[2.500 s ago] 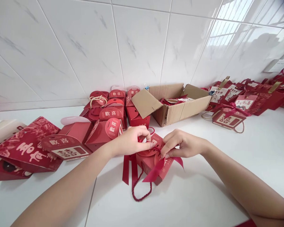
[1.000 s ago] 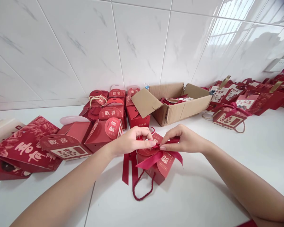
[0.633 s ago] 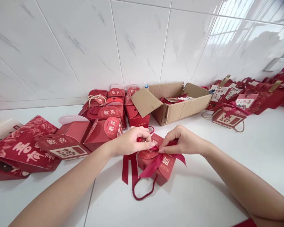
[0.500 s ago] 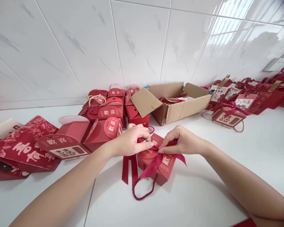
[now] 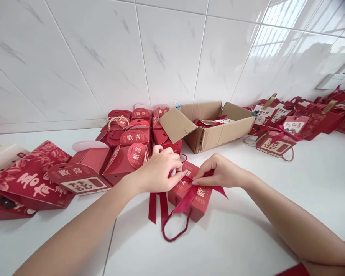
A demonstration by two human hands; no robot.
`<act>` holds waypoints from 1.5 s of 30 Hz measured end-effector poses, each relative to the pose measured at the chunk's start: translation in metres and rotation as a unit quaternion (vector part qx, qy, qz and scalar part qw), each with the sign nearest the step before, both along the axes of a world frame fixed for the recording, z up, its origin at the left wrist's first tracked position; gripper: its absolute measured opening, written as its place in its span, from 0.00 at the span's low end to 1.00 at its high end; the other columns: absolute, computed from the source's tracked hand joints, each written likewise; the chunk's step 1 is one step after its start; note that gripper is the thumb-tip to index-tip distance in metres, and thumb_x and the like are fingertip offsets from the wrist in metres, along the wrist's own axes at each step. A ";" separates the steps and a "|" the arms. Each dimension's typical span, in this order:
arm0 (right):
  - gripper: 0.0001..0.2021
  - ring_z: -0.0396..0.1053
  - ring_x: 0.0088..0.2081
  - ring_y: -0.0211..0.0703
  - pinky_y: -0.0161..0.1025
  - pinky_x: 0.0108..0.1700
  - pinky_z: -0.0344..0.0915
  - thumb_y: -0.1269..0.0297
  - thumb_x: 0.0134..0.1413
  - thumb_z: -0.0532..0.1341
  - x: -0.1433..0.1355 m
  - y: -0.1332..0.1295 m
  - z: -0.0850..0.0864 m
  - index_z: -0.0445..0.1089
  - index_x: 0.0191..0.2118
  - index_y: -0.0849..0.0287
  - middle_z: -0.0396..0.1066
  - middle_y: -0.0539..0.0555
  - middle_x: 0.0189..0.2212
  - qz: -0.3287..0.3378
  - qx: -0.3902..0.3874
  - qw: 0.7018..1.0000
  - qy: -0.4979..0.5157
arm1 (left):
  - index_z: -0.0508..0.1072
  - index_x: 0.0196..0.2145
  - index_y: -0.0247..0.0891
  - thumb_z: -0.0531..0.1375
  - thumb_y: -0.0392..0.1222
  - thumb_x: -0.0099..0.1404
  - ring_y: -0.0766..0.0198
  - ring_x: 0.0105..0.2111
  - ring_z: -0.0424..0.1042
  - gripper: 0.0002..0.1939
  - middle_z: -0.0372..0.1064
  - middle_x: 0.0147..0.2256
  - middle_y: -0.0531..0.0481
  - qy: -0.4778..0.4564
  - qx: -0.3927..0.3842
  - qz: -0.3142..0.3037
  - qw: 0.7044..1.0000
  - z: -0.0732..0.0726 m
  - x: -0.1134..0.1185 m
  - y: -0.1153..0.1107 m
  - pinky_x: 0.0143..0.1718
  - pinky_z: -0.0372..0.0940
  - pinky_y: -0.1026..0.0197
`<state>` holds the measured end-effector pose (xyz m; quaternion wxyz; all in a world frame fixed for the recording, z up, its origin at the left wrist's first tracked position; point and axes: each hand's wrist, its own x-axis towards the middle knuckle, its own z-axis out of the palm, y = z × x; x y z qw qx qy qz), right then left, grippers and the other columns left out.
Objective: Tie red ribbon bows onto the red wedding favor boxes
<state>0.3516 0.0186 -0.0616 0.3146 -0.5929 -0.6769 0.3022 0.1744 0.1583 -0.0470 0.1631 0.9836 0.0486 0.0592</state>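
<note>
A small red gift box point(image 5: 201, 205) with pale lettering stands on the white counter in front of me. Across its top lies a dark red satin ribbon point(image 5: 186, 201), knotted or looped near the middle. My left hand point(image 5: 163, 168) pinches the ribbon at the box's left side, and two ribbon tails hang below that hand. From the right, my right hand point(image 5: 218, 172) grips the ribbon close to the knot, with one end sticking out under the fingers. A twisted red cord handle point(image 5: 175, 239) loops from the box's near side onto the counter.
Several red gift boxes point(image 5: 126, 161) crowd the back left, beside a floral red box point(image 5: 37, 176). An open cardboard box point(image 5: 224, 134) holds red pieces against the tiled wall. Red bags and a ribboned box point(image 5: 276, 143) stand at right.
My left hand has shifted slightly, its fingers drawn a little back to the left along the ribbon. The right hand keeps its pinch near the knot, and the gift box has barely moved.
</note>
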 end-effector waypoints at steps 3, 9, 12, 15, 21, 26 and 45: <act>0.14 0.71 0.29 0.37 0.32 0.31 0.65 0.54 0.51 0.66 0.006 0.000 0.004 0.79 0.35 0.61 0.78 0.54 0.30 0.009 -0.016 0.999 0.040 | 0.65 0.21 0.37 0.55 0.48 0.65 0.62 0.32 0.58 0.17 0.60 0.24 0.54 0.001 -0.078 0.014 0.997 0.000 -0.002 0.004 0.45 0.46 0.51; 0.22 0.66 0.29 0.34 0.32 0.30 0.65 0.49 0.61 0.55 0.019 -0.004 0.014 0.73 0.51 0.60 0.74 0.54 0.33 0.022 -0.015 0.998 0.064 | 0.59 0.19 0.38 0.53 0.50 0.66 0.62 0.31 0.56 0.21 0.54 0.23 0.55 -0.002 -0.191 0.011 0.981 0.004 -0.004 0.004 0.46 0.50 0.53; 0.21 0.67 0.29 0.34 0.32 0.30 0.66 0.50 0.62 0.54 0.019 -0.005 0.014 0.72 0.49 0.61 0.72 0.54 0.32 -0.002 0.006 0.998 0.063 | 0.55 0.18 0.38 0.49 0.52 0.68 0.63 0.31 0.56 0.24 0.51 0.23 0.55 0.002 -0.224 0.013 0.974 0.003 -0.001 0.001 0.48 0.51 0.54; 0.19 0.67 0.32 0.36 0.33 0.33 0.66 0.53 0.64 0.53 0.018 -0.005 0.014 0.73 0.46 0.60 0.70 0.56 0.36 -0.022 0.069 0.997 -0.003 | 0.57 0.20 0.38 0.47 0.54 0.70 0.64 0.29 0.57 0.24 0.51 0.23 0.55 -0.011 -0.250 0.030 0.968 0.000 0.000 0.000 0.45 0.53 0.56; 0.15 0.64 0.33 0.36 0.34 0.32 0.63 0.58 0.58 0.60 0.006 -0.020 0.023 0.71 0.49 0.55 0.66 0.55 0.37 -0.011 0.199 0.968 -0.152 | 0.64 0.25 0.38 0.45 0.57 0.70 0.66 0.26 0.56 0.25 0.56 0.25 0.55 0.001 -0.359 0.065 0.931 -0.001 -0.002 0.001 0.32 0.53 0.61; 0.11 0.63 0.31 0.38 0.36 0.31 0.58 0.59 0.58 0.59 -0.031 -0.025 0.009 0.73 0.43 0.57 0.69 0.53 0.33 0.069 0.228 0.933 -0.269 | 0.58 0.20 0.37 0.57 0.54 0.63 0.68 0.24 0.52 0.22 0.53 0.22 0.56 0.013 -0.331 0.037 0.943 -0.005 0.003 -0.003 0.26 0.49 0.62; 0.09 0.60 0.30 0.36 0.35 0.33 0.58 0.58 0.60 0.59 -0.035 -0.075 0.039 0.69 0.45 0.50 0.63 0.50 0.32 0.105 0.151 0.943 -0.277 | 0.49 0.19 0.38 0.62 0.49 0.58 0.70 0.22 0.45 0.25 0.43 0.19 0.60 -0.043 -0.324 0.072 0.942 -0.018 0.009 -0.010 0.24 0.45 0.64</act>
